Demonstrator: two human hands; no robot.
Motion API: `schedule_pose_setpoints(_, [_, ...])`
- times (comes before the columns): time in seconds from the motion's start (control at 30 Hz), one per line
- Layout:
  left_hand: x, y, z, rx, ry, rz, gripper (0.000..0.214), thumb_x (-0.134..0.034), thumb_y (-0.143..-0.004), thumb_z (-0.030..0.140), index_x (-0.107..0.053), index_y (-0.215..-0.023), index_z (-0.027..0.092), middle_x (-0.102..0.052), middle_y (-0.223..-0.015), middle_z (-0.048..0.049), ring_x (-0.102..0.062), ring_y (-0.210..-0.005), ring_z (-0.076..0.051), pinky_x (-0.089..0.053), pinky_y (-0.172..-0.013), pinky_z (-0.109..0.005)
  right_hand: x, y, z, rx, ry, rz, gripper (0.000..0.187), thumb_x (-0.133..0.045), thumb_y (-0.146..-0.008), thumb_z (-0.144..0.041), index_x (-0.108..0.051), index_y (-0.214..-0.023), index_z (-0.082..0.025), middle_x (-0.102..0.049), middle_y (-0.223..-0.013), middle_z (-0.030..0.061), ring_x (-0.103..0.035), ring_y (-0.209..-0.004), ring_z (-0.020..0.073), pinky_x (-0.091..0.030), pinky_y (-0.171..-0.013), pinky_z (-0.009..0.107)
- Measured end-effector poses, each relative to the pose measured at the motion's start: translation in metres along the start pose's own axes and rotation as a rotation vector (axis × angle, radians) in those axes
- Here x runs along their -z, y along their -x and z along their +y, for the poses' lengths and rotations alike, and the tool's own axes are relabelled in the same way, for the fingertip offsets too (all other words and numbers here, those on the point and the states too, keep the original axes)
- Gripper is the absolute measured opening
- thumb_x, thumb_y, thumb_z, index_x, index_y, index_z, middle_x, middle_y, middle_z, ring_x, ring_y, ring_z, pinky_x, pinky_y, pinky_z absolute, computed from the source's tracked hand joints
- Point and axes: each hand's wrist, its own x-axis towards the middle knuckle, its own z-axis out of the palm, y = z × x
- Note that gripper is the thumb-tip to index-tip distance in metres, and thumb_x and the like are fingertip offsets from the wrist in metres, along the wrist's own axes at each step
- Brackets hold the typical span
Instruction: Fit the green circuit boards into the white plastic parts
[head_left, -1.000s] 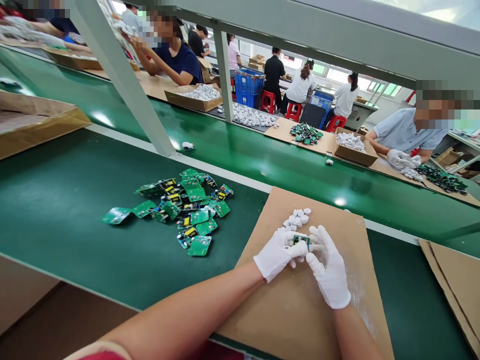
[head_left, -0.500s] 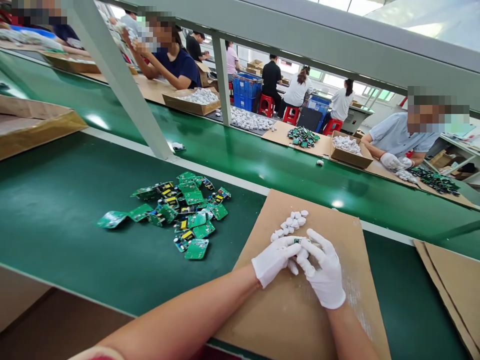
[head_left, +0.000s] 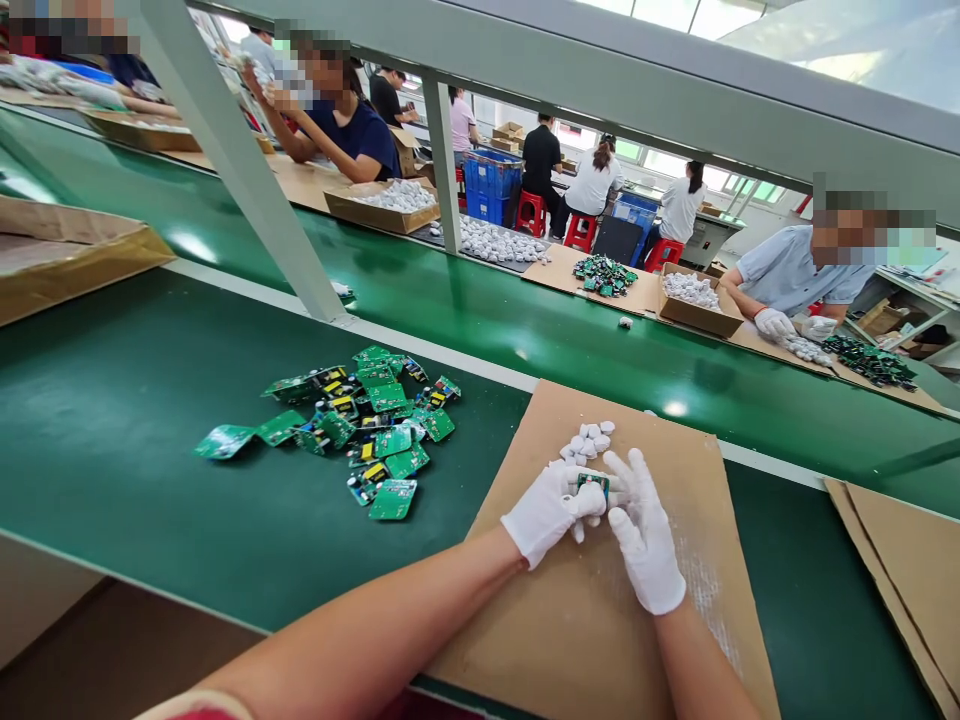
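In a white glove, my left hand (head_left: 551,508) grips a small green circuit board (head_left: 593,486) above the cardboard sheet (head_left: 577,610). My right hand (head_left: 646,540), also gloved in white, is just right of the board with fingers apart; its fingertips come close to the board, and whether they touch it I cannot tell. Small white pieces (head_left: 589,440) lie on the cardboard just beyond my left hand. Left of the cardboard, a loose pile of green circuit boards (head_left: 390,440) with yellow and black components rests on the green mat.
A slanted metal post (head_left: 247,160) stands at the front of the green conveyor (head_left: 480,310). Cardboard boxes (head_left: 60,255) and flat sheets (head_left: 900,590) lie left and right. Across the belt, a co-worker in gloves (head_left: 806,270) sits by a box of white pieces (head_left: 690,292).
My right hand has opened away from the board, which now shows more clearly in my left hand. Small items on the conveyor have shifted left.
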Motion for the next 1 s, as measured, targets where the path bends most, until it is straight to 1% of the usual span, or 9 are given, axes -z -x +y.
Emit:
schedule_pose_setpoints(0.03, [0.0,0.0,-0.001,0.003,0.002,0.001,0.03,-0.06,-0.072,0.042,-0.061,-0.073,0.011,-0.052,-0.061,-0.0015,-0.045,-0.048,-0.007,-0.038,-0.038,-0.016,-0.001,0.0,0.002,-0.056,0.004,-0.026,0.068,-0.048,-0.086,-0.042,-0.018,-0.143,-0.021,-0.057,-0.123,0.0103,-0.062,-0.094,0.0212,-0.052,-0.078,0.034])
schedule_pose_setpoints(0.1, [-0.001,-0.001,-0.005,0.03,0.013,-0.008,0.033,-0.058,-0.073,0.044,-0.06,-0.071,0.011,-0.055,-0.063,-0.003,-0.047,-0.048,-0.007,-0.039,-0.038,-0.017,-0.003,-0.001,0.004,-0.186,0.066,-0.079,0.065,-0.051,-0.084,-0.044,-0.031,-0.139,-0.017,-0.068,-0.089,0.0039,-0.062,-0.071,0.0168,-0.052,-0.066,0.029])
schedule_pose_setpoints(0.13, [-0.001,-0.002,-0.006,0.057,0.034,-0.02,0.036,-0.056,-0.074,0.047,-0.059,-0.069,0.011,-0.056,-0.064,-0.0041,-0.049,-0.05,-0.009,-0.039,-0.038,-0.018,-0.003,-0.001,0.004,-0.247,0.094,-0.085,0.06,-0.051,-0.084,-0.045,-0.038,-0.135,-0.016,-0.066,-0.075,0.0004,-0.06,-0.064,0.015,-0.051,-0.063,0.026])
schedule_pose_setpoints(0.2, [-0.002,-0.003,-0.006,0.104,0.092,-0.056,0.041,-0.053,-0.075,0.051,-0.06,-0.069,0.011,-0.057,-0.066,-0.0065,-0.053,-0.056,-0.012,-0.042,-0.041,-0.019,-0.001,-0.002,0.0,-0.33,0.083,-0.079,0.054,-0.047,-0.085,-0.047,-0.047,-0.13,-0.015,-0.063,-0.065,-0.0017,-0.057,-0.061,0.0141,-0.049,-0.06,0.024])
schedule_pose_setpoints(0.4, [-0.001,0.001,0.002,0.153,0.253,-0.154,0.036,-0.061,-0.074,0.046,-0.061,-0.084,0.011,-0.058,-0.079,-0.0076,-0.055,-0.067,-0.012,-0.046,-0.05,-0.018,0.006,-0.002,-0.007,-0.347,-0.011,-0.044,0.051,-0.044,-0.086,-0.049,-0.052,-0.125,-0.018,-0.068,-0.092,0.0027,-0.06,-0.089,0.0186,-0.049,-0.08,0.027])
schedule_pose_setpoints(0.53, [0.0,0.002,0.002,0.237,0.362,-0.145,0.031,-0.066,-0.072,0.04,-0.061,-0.081,0.011,-0.056,-0.079,-0.0053,-0.058,-0.068,-0.011,-0.046,-0.05,-0.016,0.008,0.001,-0.003,-0.298,-0.049,-0.072,0.05,-0.038,-0.088,-0.05,-0.053,-0.123,-0.018,-0.066,-0.107,0.0047,-0.057,-0.105,0.0211,-0.044,-0.093,0.031])
schedule_pose_setpoints(0.67, [0.0,0.004,-0.007,0.29,0.519,-0.138,0.034,-0.071,-0.068,0.04,-0.06,-0.088,0.014,-0.057,-0.081,-0.0024,-0.06,-0.064,-0.01,-0.046,-0.049,-0.016,0.006,0.004,-0.005,-0.326,-0.076,-0.074,0.053,-0.035,-0.09,-0.051,-0.047,-0.129,-0.018,-0.063,-0.117,0.0061,-0.056,-0.108,0.0209,-0.046,-0.092,0.031])
schedule_pose_setpoints(0.8, [0.0,0.006,-0.018,0.29,0.633,-0.137,0.04,-0.072,-0.066,0.042,-0.055,-0.094,0.018,-0.058,-0.081,-0.0014,-0.063,-0.064,-0.012,-0.048,-0.049,-0.018,0.002,0.002,-0.01,-0.322,-0.005,-0.08,0.05,-0.039,-0.089,-0.048,-0.047,-0.129,-0.02,-0.061,-0.12,0.005,-0.057,-0.107,0.0203,-0.047,-0.091,0.031])
schedule_pose_setpoints(1.0, [-0.004,0.009,-0.019,0.288,0.598,-0.179,0.035,-0.062,-0.076,0.044,-0.046,-0.095,0.019,-0.062,-0.081,-0.004,-0.065,-0.068,-0.016,-0.045,-0.047,-0.018,0.002,0.002,-0.004,-0.225,0.242,-0.057,0.047,-0.043,-0.087,-0.047,-0.055,-0.123,-0.02,-0.063,-0.116,0.0075,-0.059,-0.106,0.0227,-0.047,-0.091,0.036])
